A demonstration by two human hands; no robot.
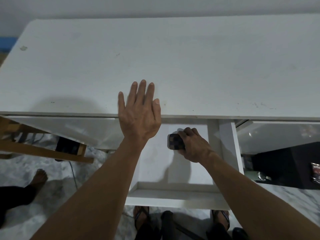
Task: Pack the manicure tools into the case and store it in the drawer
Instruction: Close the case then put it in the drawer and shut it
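While sandalled feet [142, 217] stand on pale marbled floor [57, 186], the white drawer [174, 198] is pulled out; inside it the right hand [195, 144] grips the checkered case [174, 141]. Beyond, the left hand [140, 115] lies flat, fingers straight, on the white desk [173, 63], against a pale wall [155, 6].
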